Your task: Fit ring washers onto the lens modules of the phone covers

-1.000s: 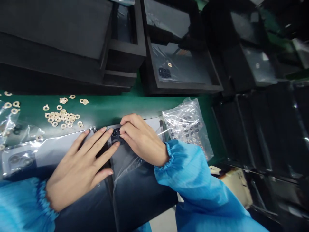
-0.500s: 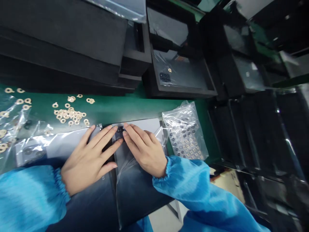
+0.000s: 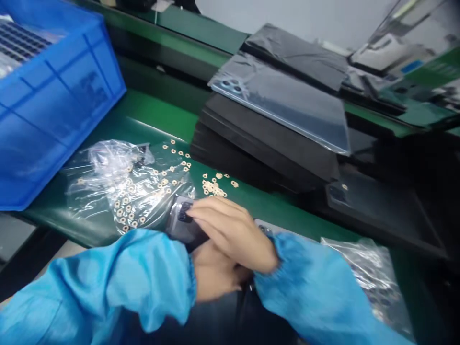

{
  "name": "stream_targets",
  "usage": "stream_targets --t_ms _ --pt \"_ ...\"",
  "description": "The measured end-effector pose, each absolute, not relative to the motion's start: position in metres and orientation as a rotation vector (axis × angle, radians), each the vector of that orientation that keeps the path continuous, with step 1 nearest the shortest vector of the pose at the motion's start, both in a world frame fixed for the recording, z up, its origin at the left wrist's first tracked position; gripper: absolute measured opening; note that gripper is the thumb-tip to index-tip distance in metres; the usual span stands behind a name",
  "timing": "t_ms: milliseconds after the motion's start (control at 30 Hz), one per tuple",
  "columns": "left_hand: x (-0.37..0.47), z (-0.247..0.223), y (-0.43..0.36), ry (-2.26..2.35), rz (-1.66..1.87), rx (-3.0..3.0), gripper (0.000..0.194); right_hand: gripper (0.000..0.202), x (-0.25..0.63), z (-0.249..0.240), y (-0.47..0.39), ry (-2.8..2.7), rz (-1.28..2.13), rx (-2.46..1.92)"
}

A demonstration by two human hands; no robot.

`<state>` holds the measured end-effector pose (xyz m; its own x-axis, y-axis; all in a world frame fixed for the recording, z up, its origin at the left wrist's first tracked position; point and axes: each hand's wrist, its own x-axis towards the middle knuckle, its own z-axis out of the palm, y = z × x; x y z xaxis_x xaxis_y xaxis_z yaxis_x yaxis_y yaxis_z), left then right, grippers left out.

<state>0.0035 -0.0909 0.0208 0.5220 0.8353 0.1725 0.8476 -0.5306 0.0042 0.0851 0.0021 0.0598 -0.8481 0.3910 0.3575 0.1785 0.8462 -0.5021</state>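
Note:
My right hand (image 3: 233, 232) reaches across to the left with its fingers extended together. Its fingertips touch the dark camera block (image 3: 184, 212) on a film-wrapped back panel (image 3: 175, 225). My left hand (image 3: 213, 273) is underneath, over the same panel; my right hand hides its fingers. A second panel (image 3: 264, 225) lies to the right, mostly behind my right sleeve. Beyond the hands is a loose pile of small gold tabbed rings (image 3: 212, 187). More rings lie on and around a clear plastic bag (image 3: 132, 211) to the left.
A blue crate (image 3: 64, 100) stands at the left. Toward the back, a wrapped panel with camera rings (image 3: 283, 105) rests on stacked black foam trays (image 3: 258, 148). At the right are an open black tray (image 3: 381, 211) and a bag of small parts (image 3: 377, 282).
The view has swung left, bringing in the blue crate. My right hand has moved from the right panel's camera block to the left panel's, crossing over my left hand.

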Motion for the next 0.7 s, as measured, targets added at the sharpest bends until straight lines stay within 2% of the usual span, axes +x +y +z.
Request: stream_targets --t_ms 100,167,300,433,700 --pt "-0.052 0.032 -0.116 -1.45 -0.59 -2.731 0.035 0.021 0.001 0.043 0.014 -2.808 0.597 -0.32" --pt "-0.103 0.03 -0.125 -1.656 -0.733 -2.581 0.032 0.02 -0.043 0.026 0.02 -2.934 0.513 -0.335" --pt "-0.192 0.006 -0.13 -2.009 -0.744 -2.139 0.012 0.017 -0.091 -0.003 0.02 -2.961 0.558 -0.426" --pt "-0.223 -0.021 -0.131 -2.175 -0.564 -2.053 0.038 0.01 -0.097 -0.011 0.01 -2.968 0.581 -0.534" --pt "-0.219 -0.027 -0.131 -2.235 -0.4 -2.036 0.036 0.009 -0.108 -0.002 0.007 -3.002 0.662 -0.675"
